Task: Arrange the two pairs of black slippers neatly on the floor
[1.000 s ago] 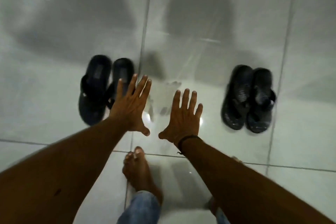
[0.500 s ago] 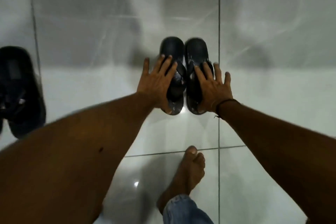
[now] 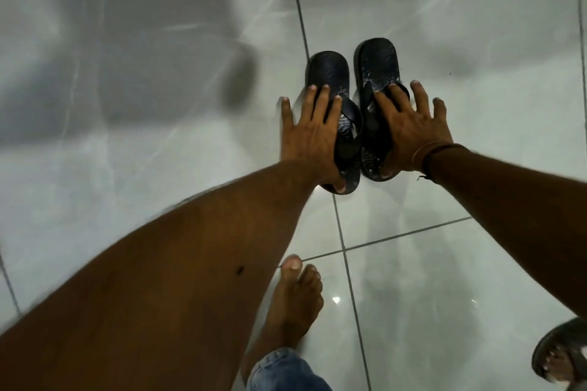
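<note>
One pair of black slippers lies side by side on the glossy white tile floor (image 3: 158, 200), toes pointing away from me. My left hand (image 3: 313, 133) lies over the left slipper (image 3: 328, 71), fingers across its strap and thumb hooked at the heel. My right hand (image 3: 411, 127) covers the right slipper (image 3: 376, 62) the same way, thumb at its heel. The right slipper sits slightly farther forward than the left, its sole edge showing. The second pair is out of view.
My bare foot (image 3: 292, 301) with a jeans cuff (image 3: 286, 371) stands on the tile just behind the slippers. A foot in a grey sandal (image 3: 562, 355) shows at the bottom right corner. Dark grout lines cross the floor.
The view has swung right, so the other pair at the left edge is gone from the frame. Both hands have settled onto this pair, thumbs at the heels; the right slipper is nudged forward.
</note>
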